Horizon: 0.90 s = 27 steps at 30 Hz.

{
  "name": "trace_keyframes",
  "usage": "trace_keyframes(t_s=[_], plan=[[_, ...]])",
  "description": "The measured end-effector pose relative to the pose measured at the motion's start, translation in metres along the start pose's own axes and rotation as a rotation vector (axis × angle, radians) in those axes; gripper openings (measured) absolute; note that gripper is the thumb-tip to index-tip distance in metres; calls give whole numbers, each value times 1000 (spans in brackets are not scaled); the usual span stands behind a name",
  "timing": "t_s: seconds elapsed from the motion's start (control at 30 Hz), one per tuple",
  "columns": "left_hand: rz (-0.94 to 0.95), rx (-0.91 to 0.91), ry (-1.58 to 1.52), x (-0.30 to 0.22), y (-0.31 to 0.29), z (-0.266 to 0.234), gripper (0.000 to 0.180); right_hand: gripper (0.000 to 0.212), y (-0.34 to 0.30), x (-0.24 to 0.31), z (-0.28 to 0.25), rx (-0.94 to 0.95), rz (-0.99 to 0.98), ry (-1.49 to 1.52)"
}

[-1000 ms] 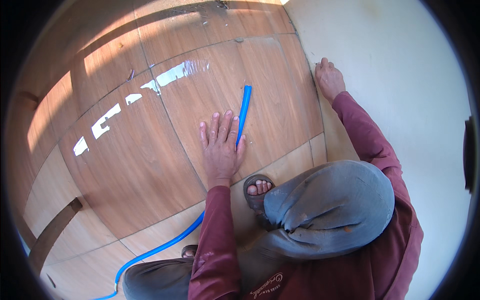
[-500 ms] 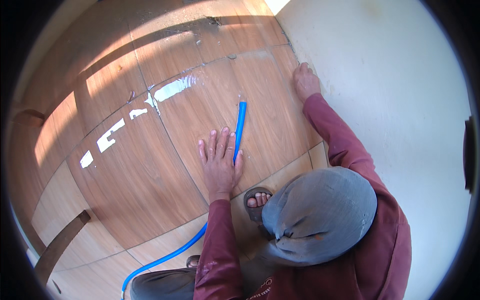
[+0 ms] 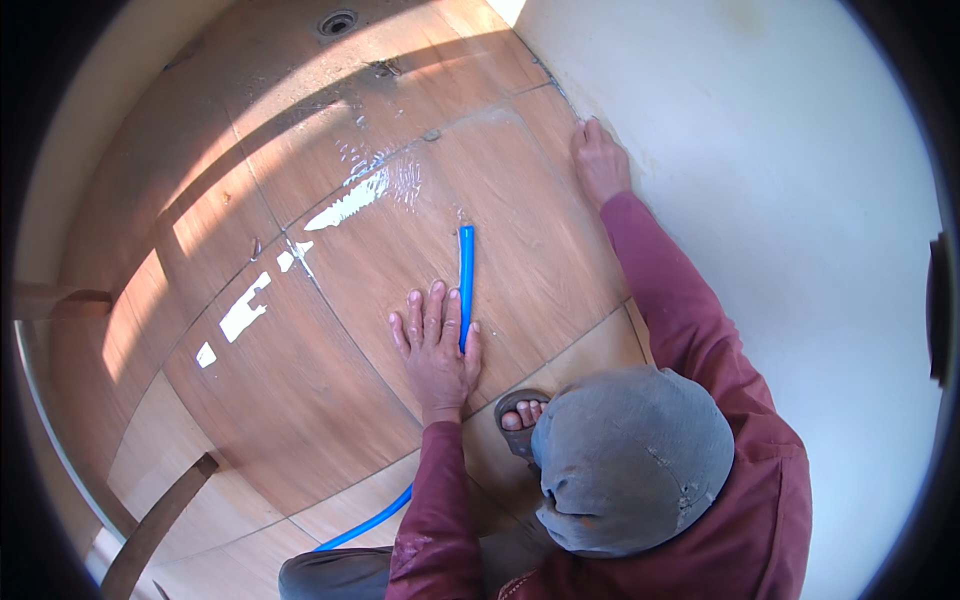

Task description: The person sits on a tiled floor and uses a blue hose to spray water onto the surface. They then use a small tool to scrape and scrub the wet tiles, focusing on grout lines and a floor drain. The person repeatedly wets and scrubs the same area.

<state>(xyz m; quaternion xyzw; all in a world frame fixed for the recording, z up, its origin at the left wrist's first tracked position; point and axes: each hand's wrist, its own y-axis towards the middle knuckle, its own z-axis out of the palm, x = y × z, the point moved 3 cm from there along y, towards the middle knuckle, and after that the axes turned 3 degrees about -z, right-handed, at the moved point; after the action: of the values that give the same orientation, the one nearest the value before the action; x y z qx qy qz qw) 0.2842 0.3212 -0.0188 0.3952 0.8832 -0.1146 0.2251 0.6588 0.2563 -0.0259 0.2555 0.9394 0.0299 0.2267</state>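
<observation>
My left hand (image 3: 440,365) lies flat on the wood-look tile floor, its fingers stretched out. A blue hose (image 3: 467,265) runs between the thumb and index finger, partly hidden beneath the hand. Its cut end points away from me, and rippling water spreads over the tiles (image 3: 350,203) beyond it. At the foot of the white wall (image 3: 770,200), my right hand (image 3: 601,160) touches the joint with the floor. Its fingers are curled; whatever they may hold is hidden.
A round drain (image 3: 337,23) sits in the floor at the far end. Brown curved bars (image 3: 160,520) stand on the left. My sandalled foot (image 3: 520,412) is behind the left hand, beside a rounded grey cloth shape (image 3: 635,465). More hose (image 3: 365,525) trails back toward me.
The view has shifted, bringing the drain into sight. My left hand stays flat by the hose, and my right hand remains at the wall's base. The water ripples have changed shape.
</observation>
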Motion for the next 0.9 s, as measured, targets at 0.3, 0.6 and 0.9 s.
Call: trace_keyframes(t_s=[0.3, 0.6, 0.9], plan=[[-4, 50, -8, -4, 0, 2, 54, 15, 134, 5, 28, -30, 149, 145], [-18, 71, 2, -8, 5, 1, 52, 14, 143, 13, 16, -76, 53, 50], [-22, 13, -17, 0, 0, -1, 53, 17, -21, 6, -26, 120, 67, 3]])
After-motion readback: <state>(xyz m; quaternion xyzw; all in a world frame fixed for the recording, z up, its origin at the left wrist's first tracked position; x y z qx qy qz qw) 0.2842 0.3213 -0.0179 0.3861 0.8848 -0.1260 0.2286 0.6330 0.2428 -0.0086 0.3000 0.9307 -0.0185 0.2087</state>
